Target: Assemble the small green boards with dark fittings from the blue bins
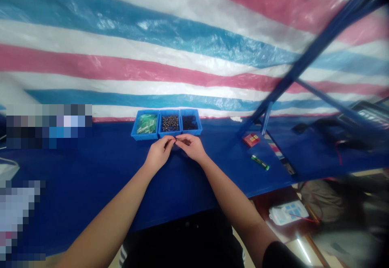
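Observation:
My left hand (159, 152) and my right hand (192, 146) meet fingertip to fingertip just in front of three blue bins. Both are closed in a pinch around something too small to make out. The left bin (133, 132) holds green-and-white plastic packets (147, 123). Small dark and brassy metal pieces (170, 123) fill the middle bin (161, 133). In the right bin (199, 130) lie small black pieces (189, 122), their kind unclear.
A blue-covered table (100, 179) spans the view. To the right lie a red box (251, 139) and a green tube-like packet (260, 162). A blue metal frame (288, 77) slants up there. Striped plastic sheeting (136, 65) hangs behind. Below right sits a white power-strip-like object (288, 212).

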Motion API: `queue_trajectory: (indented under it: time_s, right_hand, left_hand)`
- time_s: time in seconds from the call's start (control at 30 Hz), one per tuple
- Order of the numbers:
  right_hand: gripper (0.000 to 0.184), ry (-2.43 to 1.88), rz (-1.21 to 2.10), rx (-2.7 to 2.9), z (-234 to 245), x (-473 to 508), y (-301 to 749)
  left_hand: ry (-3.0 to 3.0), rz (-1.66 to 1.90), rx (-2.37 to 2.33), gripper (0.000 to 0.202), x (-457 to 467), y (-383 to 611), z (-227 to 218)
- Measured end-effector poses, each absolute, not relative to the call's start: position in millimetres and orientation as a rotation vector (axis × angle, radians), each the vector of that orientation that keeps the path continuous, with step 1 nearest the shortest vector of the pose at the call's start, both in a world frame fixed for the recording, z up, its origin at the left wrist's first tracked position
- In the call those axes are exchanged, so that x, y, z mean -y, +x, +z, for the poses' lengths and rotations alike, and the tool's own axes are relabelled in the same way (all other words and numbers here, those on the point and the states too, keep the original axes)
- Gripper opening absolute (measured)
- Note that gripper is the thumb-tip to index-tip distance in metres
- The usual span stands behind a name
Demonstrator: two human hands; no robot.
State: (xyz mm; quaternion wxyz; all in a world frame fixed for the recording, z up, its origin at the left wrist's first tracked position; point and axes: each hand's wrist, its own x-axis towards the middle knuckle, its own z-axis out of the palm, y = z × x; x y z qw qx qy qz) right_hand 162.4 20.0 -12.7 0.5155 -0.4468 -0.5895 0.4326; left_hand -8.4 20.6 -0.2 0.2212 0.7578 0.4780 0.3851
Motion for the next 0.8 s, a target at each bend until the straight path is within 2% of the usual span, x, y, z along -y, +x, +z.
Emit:
queue_trajectory:
  time_s: [0.8]
  right_hand:
    - [0.031,-1.085,1.008,1.414,-10.5,-19.2,160.6]
  left_hand:
    - [2.070,1.077,-1.337,0.029,-20.2,-7.7,-0.1]
